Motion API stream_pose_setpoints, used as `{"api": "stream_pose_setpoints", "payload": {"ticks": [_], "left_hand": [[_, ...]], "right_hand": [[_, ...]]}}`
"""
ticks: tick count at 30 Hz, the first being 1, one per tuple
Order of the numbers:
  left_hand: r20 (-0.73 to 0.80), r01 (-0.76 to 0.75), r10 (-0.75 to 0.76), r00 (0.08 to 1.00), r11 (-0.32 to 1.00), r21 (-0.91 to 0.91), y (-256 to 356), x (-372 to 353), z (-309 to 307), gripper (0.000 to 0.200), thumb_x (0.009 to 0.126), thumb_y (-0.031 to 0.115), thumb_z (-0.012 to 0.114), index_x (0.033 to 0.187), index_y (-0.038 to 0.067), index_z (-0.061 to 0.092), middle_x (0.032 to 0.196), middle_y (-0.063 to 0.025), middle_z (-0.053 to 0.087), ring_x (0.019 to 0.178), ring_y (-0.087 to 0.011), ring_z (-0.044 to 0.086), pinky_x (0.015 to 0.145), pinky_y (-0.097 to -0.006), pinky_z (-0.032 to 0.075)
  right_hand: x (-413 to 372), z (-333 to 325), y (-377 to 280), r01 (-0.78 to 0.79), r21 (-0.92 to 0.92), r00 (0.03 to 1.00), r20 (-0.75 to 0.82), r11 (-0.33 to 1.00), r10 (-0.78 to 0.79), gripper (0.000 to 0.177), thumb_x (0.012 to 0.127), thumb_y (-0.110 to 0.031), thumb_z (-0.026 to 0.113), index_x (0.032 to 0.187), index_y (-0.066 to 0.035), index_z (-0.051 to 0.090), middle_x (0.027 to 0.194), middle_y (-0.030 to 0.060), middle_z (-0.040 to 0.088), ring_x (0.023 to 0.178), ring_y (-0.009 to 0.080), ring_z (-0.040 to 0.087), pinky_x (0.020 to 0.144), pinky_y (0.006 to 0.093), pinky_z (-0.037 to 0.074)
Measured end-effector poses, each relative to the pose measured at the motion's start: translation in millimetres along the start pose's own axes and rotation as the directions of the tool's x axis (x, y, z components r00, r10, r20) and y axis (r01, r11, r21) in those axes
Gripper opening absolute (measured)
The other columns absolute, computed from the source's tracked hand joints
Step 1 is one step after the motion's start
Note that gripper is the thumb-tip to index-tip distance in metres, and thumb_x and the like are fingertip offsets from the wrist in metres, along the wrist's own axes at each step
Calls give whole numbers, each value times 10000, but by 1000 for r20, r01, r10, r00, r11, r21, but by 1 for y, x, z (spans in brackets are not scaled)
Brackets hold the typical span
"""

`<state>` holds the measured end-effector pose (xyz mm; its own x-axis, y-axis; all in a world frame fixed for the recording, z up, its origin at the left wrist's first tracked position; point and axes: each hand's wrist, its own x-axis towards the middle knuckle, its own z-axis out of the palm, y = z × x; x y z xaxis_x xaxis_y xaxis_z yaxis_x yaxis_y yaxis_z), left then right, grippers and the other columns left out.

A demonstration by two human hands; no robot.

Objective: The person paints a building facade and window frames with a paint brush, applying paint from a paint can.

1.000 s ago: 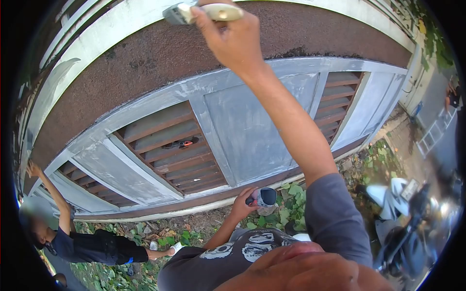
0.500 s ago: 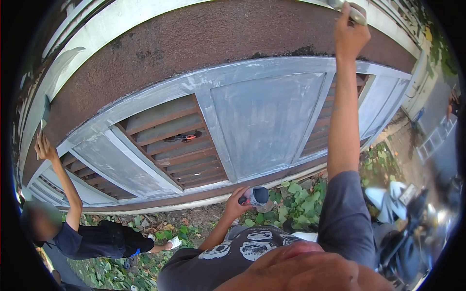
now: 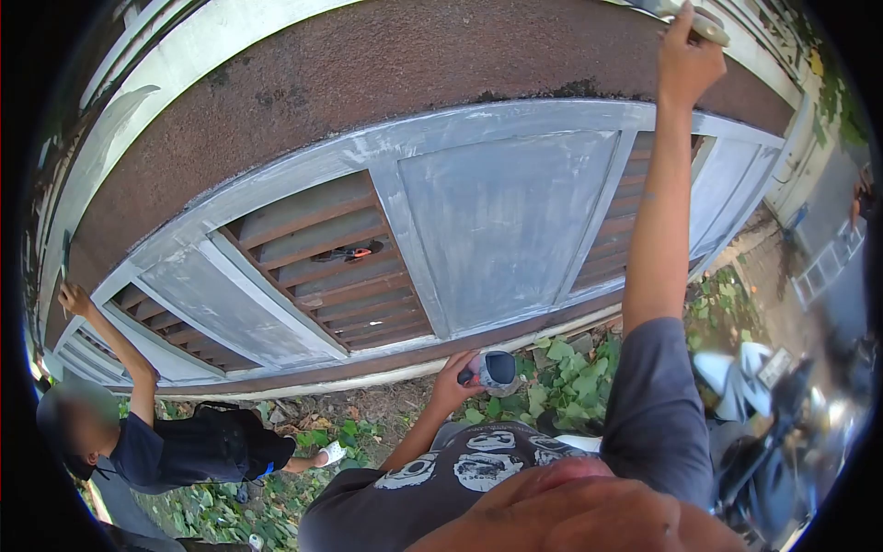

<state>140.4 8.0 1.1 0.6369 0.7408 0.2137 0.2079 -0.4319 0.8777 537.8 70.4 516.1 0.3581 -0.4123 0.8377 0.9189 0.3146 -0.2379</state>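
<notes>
My right hand (image 3: 691,66) is raised at the top right, its fingers closed round the pale handle of a paintbrush (image 3: 708,28). The brush head lies against the white edge above the brown wall band (image 3: 414,60), partly cut off by the frame. Low in the middle, my left hand (image 3: 453,382) grips a paint cup (image 3: 498,370) with dark grey contents, in front of my chest. Between the two hands stretches a grey-painted panel (image 3: 506,225) with streaky strokes, flanked by brown slatted openings (image 3: 345,253).
A co-worker (image 3: 184,451) at the lower left reaches up with a brush (image 3: 65,253) to the wall edge. Black and orange tools (image 3: 354,251) sit in the slats. Leafy plants (image 3: 575,377) grow below; a motorcycle (image 3: 773,442) and a ladder (image 3: 828,267) are at the right.
My right hand and the brush have shifted right along the white edge. My left hand and the cup have moved slightly right. The co-worker's raised hand is lower and further left.
</notes>
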Motion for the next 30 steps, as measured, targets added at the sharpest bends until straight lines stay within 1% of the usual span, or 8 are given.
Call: {"api": "stream_pose_setpoints", "payload": {"ticks": [3,7,9,13,16,19,21,30], "left_hand": [[-39,-31,34,999,998,62,-6,-4,-1,890,620,155,961,1428,90,596,1414,-130,585,1268,-306,604,1052,-369,487],[-18,22,-22,1000,999,25,-1,2,-3,880,582,126,954,1394,68,619,1378,-148,606,1252,-331,603,1072,-383,469],[-5,7,-7,1000,1000,23,0,9,-3,882,579,126,954,1394,70,620,1381,-148,605,1258,-334,602,1075,-386,469],[-1,-41,41,999,997,64,1,16,-3,897,617,131,951,1439,132,592,1410,-127,595,1255,-322,611,1052,-381,495],[-22,-42,43,999,998,41,0,12,-4,894,618,122,946,1439,138,591,1410,-123,594,1254,-324,611,1050,-384,498],[-40,-16,18,999,999,38,-2,10,-4,882,625,109,937,1436,134,592,1405,-121,596,1249,-322,613,1048,-383,500],[-42,-11,13,999,999,48,0,7,-4,874,629,104,933,1434,133,592,1401,-122,597,1245,-320,614,1045,-381,501],[17,-70,70,997,997,20,20,24,1,878,631,97,927,1440,131,588,1397,-129,594,1228,-332,617,1040,-387,497]], "right_hand": [[13,-8,-2,244,-240,969,26,940,-245,219,1018,-166,665,912,25,676,681,157,675,566,197,661,557,350,527],[-22,21,-48,93,13,977,189,996,-94,221,1035,-182,646,947,17,678,681,148,666,584,189,651,565,339,537],[-36,35,-58,-249,540,957,263,804,120,265,1051,-228,636,953,13,685,716,105,680,615,152,661,562,290,557],[-11,22,-30,-396,557,893,417,730,166,287,1057,-257,629,964,8,688,750,75,682,671,120,674,562,260,571],[9,5,11,-200,243,968,201,949,152,280,1045,-241,647,978,27,689,734,94,685,660,130,682,542,275,567],[15,-4,13,324,-244,944,23,914,-328,263,1034,-215,658,1001,44,687,722,105,687,615,135,671,523,286,561],[0,5,-17,-35,21,996,88,999,33,253,1023,-201,666,1014,51,685,711,113,687,602,150,675,531,294,560],[-41,29,-61,-382,558,886,447,737,121,210,1047,-200,647,1062,8,673,826,71,683,722,133,688,554,271,575]]}}
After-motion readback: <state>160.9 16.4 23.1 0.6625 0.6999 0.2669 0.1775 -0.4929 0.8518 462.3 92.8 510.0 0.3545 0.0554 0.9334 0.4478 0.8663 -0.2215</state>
